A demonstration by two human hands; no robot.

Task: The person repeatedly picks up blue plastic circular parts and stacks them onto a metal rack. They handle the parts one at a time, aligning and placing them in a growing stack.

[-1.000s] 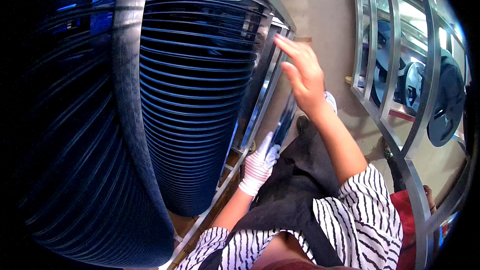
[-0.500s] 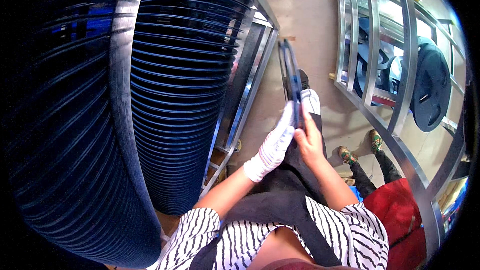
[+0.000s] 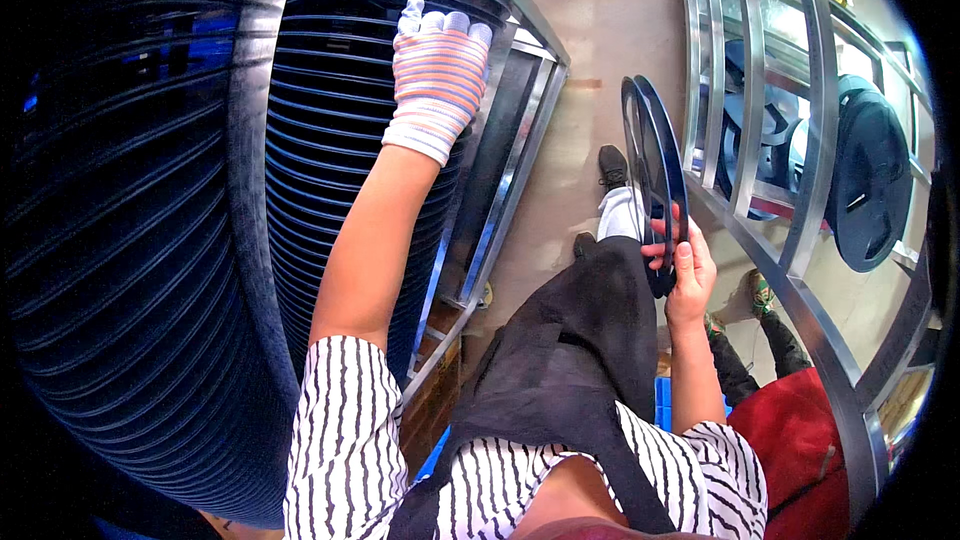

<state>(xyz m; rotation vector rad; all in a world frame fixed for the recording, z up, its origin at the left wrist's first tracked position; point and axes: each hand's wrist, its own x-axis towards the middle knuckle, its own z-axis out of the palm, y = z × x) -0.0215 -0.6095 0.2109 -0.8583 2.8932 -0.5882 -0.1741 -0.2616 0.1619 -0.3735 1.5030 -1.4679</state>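
Observation:
My right hand (image 3: 690, 265), bare, grips a thin black reel (image 3: 662, 170) by its near lower edge. Two round flanges with a gap between them show nearly edge-on, and fingers reach into that gap. My left hand (image 3: 437, 80), in a white glove with orange and grey stripes, lies at the far end of a long stack of black discs (image 3: 350, 210). Its fingers are bent over a disc rim there, and the fingertips are partly hidden.
A second stack of black discs (image 3: 130, 270) stands farther left, beyond a metal post (image 3: 262, 140). On the right, a metal rack (image 3: 815, 130) holds black reels (image 3: 868, 180). Another person's shoes (image 3: 762, 292) and a red garment (image 3: 790, 440) show at lower right.
My left hand has let go of the reel and moved left and away to the stack. My right hand has carried the reel to the right.

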